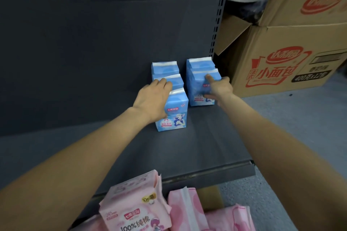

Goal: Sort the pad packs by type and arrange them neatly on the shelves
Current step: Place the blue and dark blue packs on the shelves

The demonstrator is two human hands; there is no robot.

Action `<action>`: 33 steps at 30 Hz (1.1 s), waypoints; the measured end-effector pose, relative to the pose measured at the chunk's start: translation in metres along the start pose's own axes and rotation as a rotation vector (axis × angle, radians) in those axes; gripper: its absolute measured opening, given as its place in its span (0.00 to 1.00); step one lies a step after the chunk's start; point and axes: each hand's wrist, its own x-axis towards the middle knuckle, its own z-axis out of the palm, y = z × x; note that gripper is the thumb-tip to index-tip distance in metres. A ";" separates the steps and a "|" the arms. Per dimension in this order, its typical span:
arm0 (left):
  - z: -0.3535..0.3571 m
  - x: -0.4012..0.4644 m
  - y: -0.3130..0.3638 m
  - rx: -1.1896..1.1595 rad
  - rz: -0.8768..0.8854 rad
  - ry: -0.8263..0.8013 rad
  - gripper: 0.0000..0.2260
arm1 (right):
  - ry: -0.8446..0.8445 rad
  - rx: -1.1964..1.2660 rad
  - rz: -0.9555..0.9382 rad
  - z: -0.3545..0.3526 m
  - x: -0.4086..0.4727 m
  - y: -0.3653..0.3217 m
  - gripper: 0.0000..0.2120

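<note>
Several blue pad packs stand upright in two rows at the back right of the dark shelf (197, 142). My left hand (153, 97) lies on the left row, fingers reaching over the middle pack (175, 80) and palm against the front pack (176, 114). My right hand (218, 88) grips the front pack of the right row (199, 88), index finger on its top and thumb low on its face. A further blue pack (199, 63) stands behind it. Pink pad packs (135, 210) lie below the shelf's front edge.
A slotted shelf upright (219, 15) bounds the shelf on the right. Beyond it stand stacked cardboard boxes (285, 58) with red print on a grey floor. The left and front of the shelf are bare. More pink packs (189, 210) lie at the bottom.
</note>
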 end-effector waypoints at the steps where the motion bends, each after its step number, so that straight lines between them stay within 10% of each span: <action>1: 0.002 0.000 -0.001 -0.006 -0.002 0.006 0.30 | 0.021 -0.032 -0.004 0.002 0.004 -0.002 0.24; 9: 0.013 -0.008 -0.005 -0.230 -0.062 -0.034 0.32 | 0.048 -0.114 -0.175 -0.008 -0.021 0.021 0.36; 18: -0.027 -0.082 0.002 -0.388 -0.157 0.095 0.25 | -0.125 -0.660 -0.753 -0.047 -0.157 0.019 0.19; 23: -0.072 -0.194 -0.017 -0.569 -0.215 0.221 0.09 | -0.405 -0.987 -0.984 -0.030 -0.257 0.013 0.11; 33: -0.069 -0.442 -0.115 -0.547 -0.349 0.277 0.14 | -0.914 -1.127 -1.260 0.087 -0.445 0.041 0.14</action>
